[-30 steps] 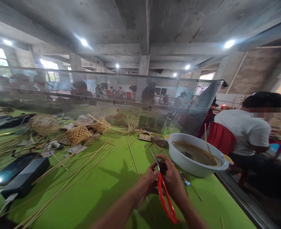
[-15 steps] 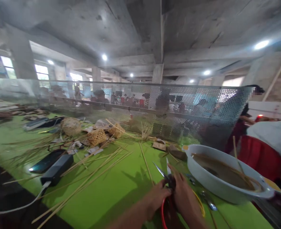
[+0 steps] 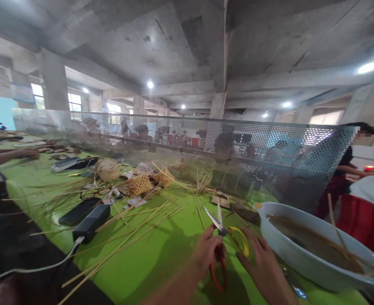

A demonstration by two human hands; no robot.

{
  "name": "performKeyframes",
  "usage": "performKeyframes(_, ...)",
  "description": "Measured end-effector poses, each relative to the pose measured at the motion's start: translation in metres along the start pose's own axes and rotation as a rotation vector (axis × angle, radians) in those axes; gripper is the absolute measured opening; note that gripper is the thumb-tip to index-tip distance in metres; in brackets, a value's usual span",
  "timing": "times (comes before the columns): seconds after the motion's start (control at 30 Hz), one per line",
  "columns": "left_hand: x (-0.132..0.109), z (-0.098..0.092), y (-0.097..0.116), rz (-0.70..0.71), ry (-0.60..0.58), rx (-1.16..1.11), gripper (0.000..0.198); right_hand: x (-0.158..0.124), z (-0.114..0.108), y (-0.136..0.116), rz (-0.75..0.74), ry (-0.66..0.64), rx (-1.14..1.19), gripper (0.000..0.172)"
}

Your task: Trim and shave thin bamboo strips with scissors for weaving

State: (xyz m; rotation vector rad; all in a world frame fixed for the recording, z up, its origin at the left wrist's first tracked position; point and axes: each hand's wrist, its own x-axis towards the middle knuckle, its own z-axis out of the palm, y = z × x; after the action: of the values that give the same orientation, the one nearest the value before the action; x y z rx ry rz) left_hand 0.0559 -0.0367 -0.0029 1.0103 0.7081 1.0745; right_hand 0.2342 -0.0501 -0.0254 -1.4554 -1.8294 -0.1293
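Open scissors (image 3: 221,228) with one red and one yellow handle stand over the green table, blades pointing away. My left hand (image 3: 207,250) grips them near the pivot, by the red handle. My right hand (image 3: 263,264) is spread beside the yellow handle, its fingers apart and nothing held in them. To its right sits a pale oval basin (image 3: 291,252) of murky water with strips leaning in it. Below the basin's left side lies a shiny metal object (image 3: 296,288), partly hidden by my right hand.
Long thin strips (image 3: 123,241) lie left of my hands, near a black power bank (image 3: 91,222) with a white cable and a phone (image 3: 78,211). Woven balls (image 3: 139,183) sit behind them. A perforated metal screen (image 3: 187,148) runs along the back. Another person's arm (image 3: 12,156) rests far left.
My right hand has come off the scissors and opened to the right. The scissors' yellow handle has swung upward into view. The whole view has shifted, showing more at the left.
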Motion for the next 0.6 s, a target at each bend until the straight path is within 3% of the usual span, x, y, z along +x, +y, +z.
performKeyframes(0.1,-0.002,0.000,0.007,0.018,-0.015,-0.012,0.058,0.000,-0.003,-0.007,0.051,-0.035,0.046,0.051)
performKeyframes(0.27,-0.007,0.007,0.005,0.043,-0.044,-0.016,0.053,-0.005,0.000,-0.016,0.126,-0.139,0.189,0.066)
performKeyframes(0.43,-0.007,0.007,0.002,0.118,0.106,-0.015,0.036,-0.013,0.011,-0.016,0.156,-0.114,0.400,0.070)
performKeyframes(0.6,-0.004,0.010,0.005,0.183,0.224,-0.053,0.035,-0.022,0.030,-0.022,0.088,-0.204,0.425,0.077)
